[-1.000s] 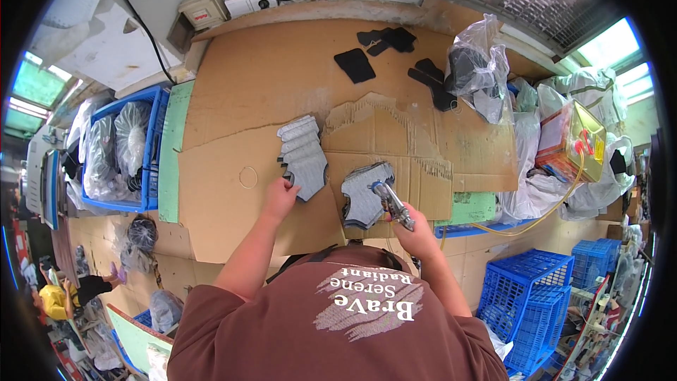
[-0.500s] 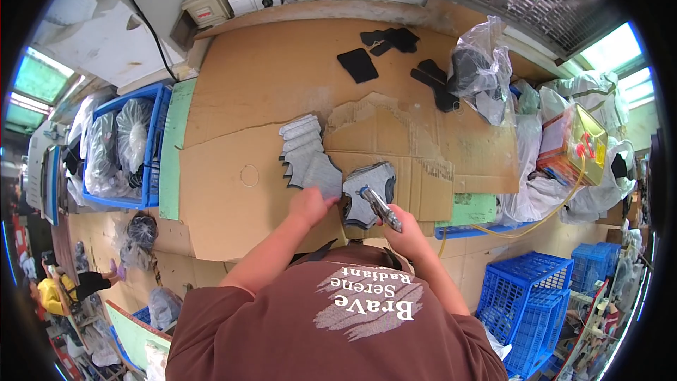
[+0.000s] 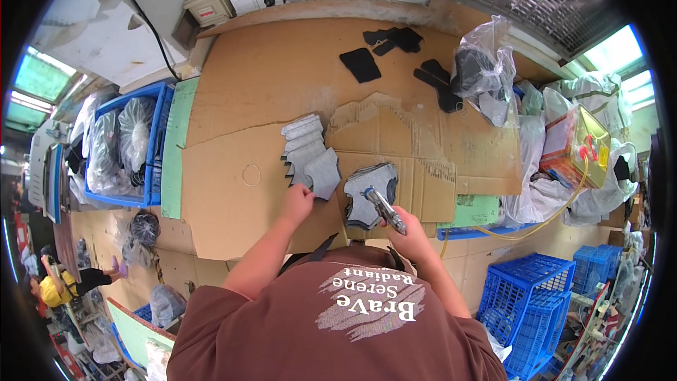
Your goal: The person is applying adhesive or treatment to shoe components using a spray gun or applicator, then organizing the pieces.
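The right hand is closed in a firm grip around a metal spray tool, its nozzle aimed at the top grey shaped piece of a small stack lying on the cardboard-covered tabletop just in front of the person. The left hand has its grip pinched on the lower edge of a single grey piece, which sits at the near end of a fanned row of grey pieces running away from the body. Between the two hands the pieces lie near each other but apart. Farther out, black cut pieces are scattered toward the far edge, a clear plastic bag of dark material stands at the right, and a blue crate with bagged goods sits at the left. The risk, as I judge it, is that the nozzle is close to the stack's edge, so anything it lets out could land on the cardboard or on the lower pieces and stick them together; the pinched piece could also drag its neighbour out of the row if it is lifted at a slant.
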{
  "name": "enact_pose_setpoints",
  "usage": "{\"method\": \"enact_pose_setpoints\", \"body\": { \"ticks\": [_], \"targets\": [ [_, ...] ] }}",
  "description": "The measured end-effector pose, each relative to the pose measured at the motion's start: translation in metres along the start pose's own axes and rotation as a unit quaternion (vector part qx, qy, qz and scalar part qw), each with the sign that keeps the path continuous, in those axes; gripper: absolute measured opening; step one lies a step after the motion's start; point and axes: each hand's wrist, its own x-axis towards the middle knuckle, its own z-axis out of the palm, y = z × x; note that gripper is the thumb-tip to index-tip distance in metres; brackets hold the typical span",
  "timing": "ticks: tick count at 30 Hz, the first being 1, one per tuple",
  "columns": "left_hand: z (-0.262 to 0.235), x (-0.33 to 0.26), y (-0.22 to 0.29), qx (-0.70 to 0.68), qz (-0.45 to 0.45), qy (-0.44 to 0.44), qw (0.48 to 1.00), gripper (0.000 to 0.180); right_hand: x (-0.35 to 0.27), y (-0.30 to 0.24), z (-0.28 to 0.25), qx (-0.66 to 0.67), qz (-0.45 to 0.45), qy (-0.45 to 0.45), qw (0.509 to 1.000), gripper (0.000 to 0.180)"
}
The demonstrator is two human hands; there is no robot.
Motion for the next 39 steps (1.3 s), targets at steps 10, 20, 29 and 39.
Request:
{"method": "enact_pose_setpoints", "body": {
  "ticks": [10,20,29,39],
  "targets": [
    [-0.047,-0.008,0.040,0.250,0.127,0.098,0.955,0.024,-0.001,-0.008,-0.005,-0.006,-0.004,0.006,1.000,0.016],
    [0.021,-0.035,0.102,0.085,0.122,-0.163,0.975,0.057,-0.002,-0.007,-0.005,0.029,0.019,0.049,0.998,0.018],
    [0.015,-0.010,0.120,-0.204,-0.059,-0.283,0.935,0.079,-0.009,0.041,-0.038,0.174,0.099,0.219,0.955,0.029],
    [0.051,-0.005,0.121,-0.199,-0.061,-0.306,0.929,0.082,-0.019,0.059,-0.050,0.193,0.130,0.250,0.940,0.029]
  ]
}}
